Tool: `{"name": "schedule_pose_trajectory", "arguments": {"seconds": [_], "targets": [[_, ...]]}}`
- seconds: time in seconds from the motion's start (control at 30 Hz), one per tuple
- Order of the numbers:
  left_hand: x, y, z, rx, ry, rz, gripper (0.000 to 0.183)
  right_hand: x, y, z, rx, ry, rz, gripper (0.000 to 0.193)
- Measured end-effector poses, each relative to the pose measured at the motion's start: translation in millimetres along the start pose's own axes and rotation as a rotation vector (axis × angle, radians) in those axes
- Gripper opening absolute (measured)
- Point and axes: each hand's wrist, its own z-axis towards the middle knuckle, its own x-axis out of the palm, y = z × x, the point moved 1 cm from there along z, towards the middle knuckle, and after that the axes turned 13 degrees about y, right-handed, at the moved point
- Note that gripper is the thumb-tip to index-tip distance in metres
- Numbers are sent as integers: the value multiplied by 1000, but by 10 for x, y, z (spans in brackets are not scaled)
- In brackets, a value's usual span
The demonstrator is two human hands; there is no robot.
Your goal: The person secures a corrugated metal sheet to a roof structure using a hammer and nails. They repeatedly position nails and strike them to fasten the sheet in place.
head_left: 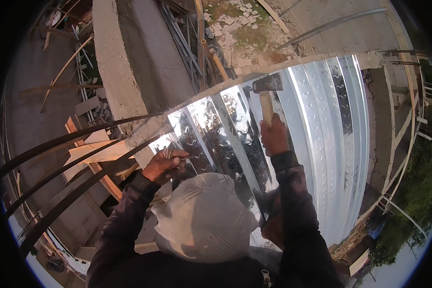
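Note:
My right hand (274, 137) is closed around the wooden handle of a hammer (267, 103). The hammer's dark, blocky head points away from me, over the shiny ribbed metal decking sheets (317, 110). To the left, my left hand (159, 166) is closed near the left edge of the sheets, fingers pinched together. Thin, nail-like pieces stick out from its fingers; their exact kind is too small to make out. A pale cloth-covered rounded shape (204, 218) between my forearms hides part of the sheets.
Long dark rebar rods (67, 137) curve in from the left toward the concrete edge. A concrete beam (115, 62) runs away at the upper left. Orange-brown planks (98, 153) stand below the rods. Bamboo poles (216, 60) and broken rubble (230, 24) lie beyond the sheets.

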Motion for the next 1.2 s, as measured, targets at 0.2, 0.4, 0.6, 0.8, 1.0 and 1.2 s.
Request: {"name": "schedule_pose_trajectory", "arguments": {"seconds": [0.2, 0.4, 0.6, 0.8, 1.0, 1.2], "targets": [[-12, -28, 134, 245, 78, -143, 27, -1413, 1219, -175, -33, -115, 390, 36], [285, -70, 539, 259, 120, -44, 28, -1336, 1531, 47, -584, -809, 986, 33], [509, -494, 841, 332, 70, 255, 31, -250, 479, 39, -82, -23, 232, 27], [440, -692, 1181, 457, -56, 377, 22, -1528, 1438, 37, -644, -617, 841, 22], [555, -681, 1491, 417, -176, 451, 10, 490, -64, -46, 82, 102, 206, 33], [449, -665, 1633, 607, -317, 966, 13, -845, 983, 3, -307, -309, 519, 20]]}}
